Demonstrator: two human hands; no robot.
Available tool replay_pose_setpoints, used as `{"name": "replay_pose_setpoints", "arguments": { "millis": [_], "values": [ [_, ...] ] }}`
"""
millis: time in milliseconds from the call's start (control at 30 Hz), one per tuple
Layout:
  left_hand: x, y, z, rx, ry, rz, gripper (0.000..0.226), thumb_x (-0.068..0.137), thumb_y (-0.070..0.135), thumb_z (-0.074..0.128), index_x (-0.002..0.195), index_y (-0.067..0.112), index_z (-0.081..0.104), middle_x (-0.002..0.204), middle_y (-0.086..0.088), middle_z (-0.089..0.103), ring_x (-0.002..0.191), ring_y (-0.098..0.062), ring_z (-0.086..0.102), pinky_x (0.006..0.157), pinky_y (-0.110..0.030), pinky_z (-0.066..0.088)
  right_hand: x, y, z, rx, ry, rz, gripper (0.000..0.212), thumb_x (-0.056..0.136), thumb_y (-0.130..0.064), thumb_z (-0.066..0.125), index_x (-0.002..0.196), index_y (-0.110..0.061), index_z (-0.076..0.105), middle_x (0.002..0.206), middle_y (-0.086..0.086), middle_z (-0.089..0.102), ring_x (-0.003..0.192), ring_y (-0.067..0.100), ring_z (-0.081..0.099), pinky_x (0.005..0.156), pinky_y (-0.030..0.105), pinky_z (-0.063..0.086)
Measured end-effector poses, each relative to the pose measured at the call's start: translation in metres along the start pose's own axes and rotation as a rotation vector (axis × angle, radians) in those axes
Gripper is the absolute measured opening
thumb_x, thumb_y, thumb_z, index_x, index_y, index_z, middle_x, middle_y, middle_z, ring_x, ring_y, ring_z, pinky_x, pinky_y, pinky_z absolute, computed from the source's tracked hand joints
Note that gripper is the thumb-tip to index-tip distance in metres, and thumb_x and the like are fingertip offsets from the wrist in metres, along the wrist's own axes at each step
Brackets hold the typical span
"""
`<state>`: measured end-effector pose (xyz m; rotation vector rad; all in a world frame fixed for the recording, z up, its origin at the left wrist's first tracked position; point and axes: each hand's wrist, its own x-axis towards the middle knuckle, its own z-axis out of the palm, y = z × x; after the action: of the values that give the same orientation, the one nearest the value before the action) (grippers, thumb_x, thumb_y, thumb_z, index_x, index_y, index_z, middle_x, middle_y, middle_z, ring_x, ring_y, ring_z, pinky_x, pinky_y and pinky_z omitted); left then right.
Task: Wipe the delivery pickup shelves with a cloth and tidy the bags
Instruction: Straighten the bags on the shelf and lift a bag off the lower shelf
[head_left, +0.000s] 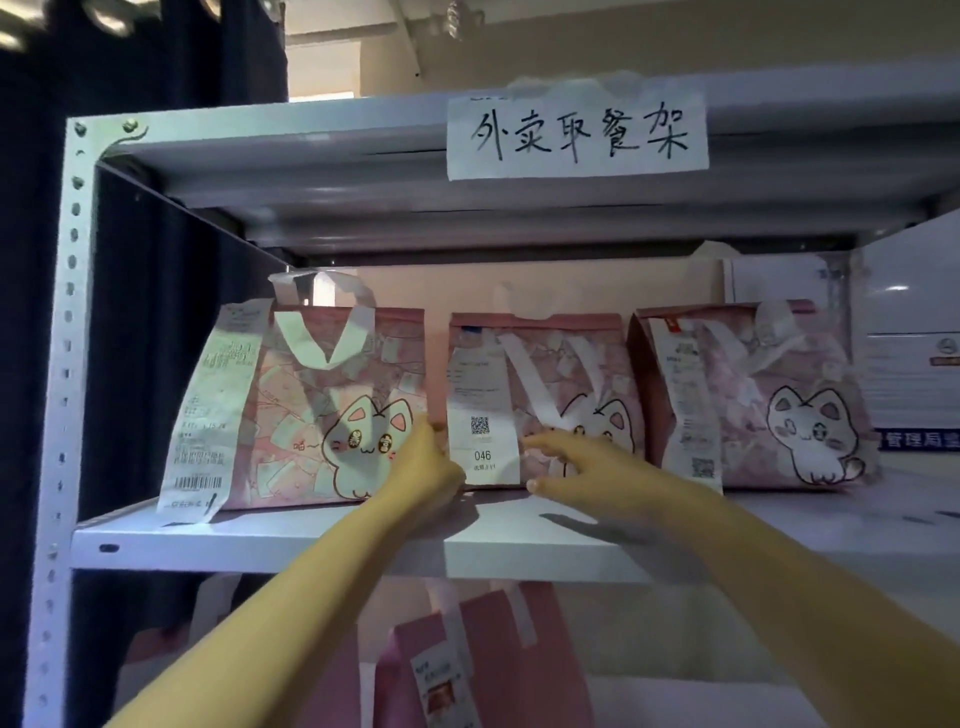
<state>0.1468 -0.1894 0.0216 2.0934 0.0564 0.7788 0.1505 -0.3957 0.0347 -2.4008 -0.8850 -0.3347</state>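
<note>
Three pink cat-print delivery bags with white handles and receipts stand in a row on the white metal shelf (311, 540). The left bag (311, 410), the middle bag (587, 374) with a "046" receipt, and the right bag (753, 395) are all upright. My left hand (428, 467) reaches into the gap between the left and middle bags, fingers curled round the middle bag's left edge. My right hand (566, 462) lies on the middle bag's front, fingers spread. No cloth is in view.
A handwritten paper sign (576, 135) is taped to the upper shelf edge. Another pink bag (498, 660) stands on the shelf below. The perforated upright post (67, 338) and a dark curtain (156, 312) are at the left. White posters (914, 338) hang at the right.
</note>
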Motion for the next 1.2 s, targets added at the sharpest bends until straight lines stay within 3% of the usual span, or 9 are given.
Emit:
{"name": "replay_pose_setpoints", "arguments": {
  "millis": [167, 433, 633, 767, 833, 967, 1067, 1133, 1200],
  "values": [
    [-0.001, -0.005, -0.003, -0.053, -0.041, -0.014, 0.056, 0.071, -0.005, 0.065, 0.11, 0.026, 0.04, 0.09, -0.003, 0.06, 0.091, -0.027, 0.065, 0.079, -0.047, 0.056, -0.006, 0.009, -0.006, 0.02, 0.01, -0.006, 0.056, 0.092, -0.037, 0.058, 0.144, -0.035, 0.037, 0.15, -0.007, 0.039, 0.135, 0.011, 0.038, 0.105, 0.025, 0.03],
    [-0.001, -0.007, -0.006, 0.074, 0.008, 0.024, 0.048, 0.073, -0.001, 0.064, 0.114, 0.016, 0.046, 0.09, -0.006, 0.062, 0.088, -0.026, 0.061, 0.077, -0.046, 0.054, -0.006, 0.01, -0.006, -0.015, 0.061, -0.028, 0.054, 0.092, -0.04, 0.058, 0.143, -0.036, 0.038, 0.147, -0.009, 0.042, 0.133, 0.01, 0.04, 0.103, 0.024, 0.031],
    [-0.017, 0.027, -0.006, 0.329, 0.222, 0.328, 0.044, 0.085, 0.021, 0.062, 0.126, 0.016, 0.045, 0.115, -0.003, 0.055, 0.097, -0.02, 0.055, 0.078, -0.037, 0.05, -0.027, 0.03, -0.035, -0.068, 0.247, -0.007, 0.045, 0.093, -0.036, 0.056, 0.137, -0.036, 0.047, 0.138, -0.013, 0.051, 0.117, 0.007, 0.052, 0.095, 0.024, 0.041],
    [-0.022, 0.067, 0.026, 0.155, -0.024, 0.347, 0.042, 0.089, 0.025, 0.061, 0.129, 0.019, 0.049, 0.114, 0.002, 0.059, 0.095, -0.012, 0.055, 0.075, -0.026, 0.041, -0.052, 0.057, -0.066, 0.011, 0.378, 0.102, 0.041, 0.091, -0.035, 0.06, 0.131, -0.035, 0.052, 0.124, -0.011, 0.057, 0.115, 0.012, 0.053, 0.099, 0.034, 0.045],
    [-0.023, 0.082, 0.052, 0.073, -0.182, 0.285, 0.036, 0.089, 0.031, 0.061, 0.122, 0.02, 0.054, 0.107, 0.004, 0.06, 0.094, -0.013, 0.058, 0.074, -0.027, 0.044, -0.062, 0.074, -0.078, 0.024, 0.439, 0.141, 0.038, 0.091, -0.035, 0.061, 0.128, -0.034, 0.055, 0.121, -0.011, 0.059, 0.111, 0.011, 0.055, 0.093, 0.028, 0.045],
    [-0.021, 0.101, 0.102, 0.011, -0.362, 0.199, 0.01, 0.086, 0.022, 0.064, 0.089, 0.014, 0.058, 0.082, -0.003, 0.053, 0.077, -0.018, 0.05, 0.07, -0.026, 0.039, -0.078, 0.099, -0.09, 0.11, 0.48, 0.187, 0.028, 0.091, -0.024, 0.063, 0.118, -0.031, 0.059, 0.11, -0.006, 0.063, 0.101, 0.011, 0.06, 0.087, 0.023, 0.047],
    [-0.018, 0.111, 0.125, 0.016, -0.424, 0.1, 0.021, 0.083, 0.012, 0.065, 0.066, 0.013, 0.053, 0.062, -0.007, 0.048, 0.06, -0.017, 0.048, 0.055, -0.023, 0.035, -0.091, 0.112, -0.091, -0.009, 0.402, 0.219, 0.035, 0.093, -0.024, 0.059, 0.127, -0.031, 0.054, 0.116, -0.009, 0.06, 0.108, 0.011, 0.055, 0.095, 0.028, 0.044],
    [-0.017, 0.115, 0.135, 0.054, -0.456, 0.055, 0.01, 0.085, 0.012, 0.062, 0.087, 0.003, 0.065, 0.083, -0.015, 0.065, 0.079, -0.021, 0.063, 0.059, -0.022, 0.04, -0.098, 0.119, -0.093, -0.057, 0.379, 0.23, 0.041, 0.093, -0.028, 0.057, 0.133, -0.033, 0.051, 0.119, -0.012, 0.058, 0.111, 0.008, 0.053, 0.099, 0.032, 0.043],
    [-0.017, 0.118, 0.146, 0.079, -0.457, 0.037, 0.022, 0.085, 0.01, 0.059, 0.104, -0.001, 0.063, 0.105, -0.017, 0.067, 0.097, -0.027, 0.064, 0.066, -0.024, 0.044, -0.102, 0.124, -0.095, -0.056, 0.381, 0.233, 0.043, 0.092, -0.031, 0.058, 0.134, -0.037, 0.05, 0.119, -0.015, 0.057, 0.112, 0.006, 0.052, 0.1, 0.034, 0.043]
  ]
}}
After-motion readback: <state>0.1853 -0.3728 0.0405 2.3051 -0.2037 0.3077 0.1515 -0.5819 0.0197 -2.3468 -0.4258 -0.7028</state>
